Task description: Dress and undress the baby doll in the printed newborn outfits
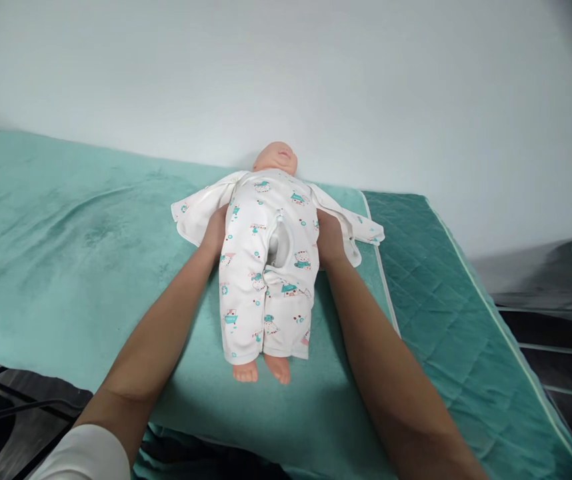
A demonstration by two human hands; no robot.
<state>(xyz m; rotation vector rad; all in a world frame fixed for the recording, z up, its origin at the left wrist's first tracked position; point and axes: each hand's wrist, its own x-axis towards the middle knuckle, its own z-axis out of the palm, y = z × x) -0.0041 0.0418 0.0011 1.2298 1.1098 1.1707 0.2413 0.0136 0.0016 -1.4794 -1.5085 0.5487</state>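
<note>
Padding, dark green and quilted, shows beside a plush, lightly creased green sheet; thin bars run at far right, and a plain pale wall rises behind. On the sheet a smooth doll lies face up, feet nearest, in printed white trousers and a jacket with sleeves spread. Left hand and right hand flank its body, fingers hidden; whether they grip, I cannot tell.

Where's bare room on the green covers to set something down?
Crowded: centre, doll between left hand and right hand. Widest free: green sheet left of the left forearm and printed sleeve, up to the wall. Also quilted cover right of the right forearm; small patch past the feet.
</note>
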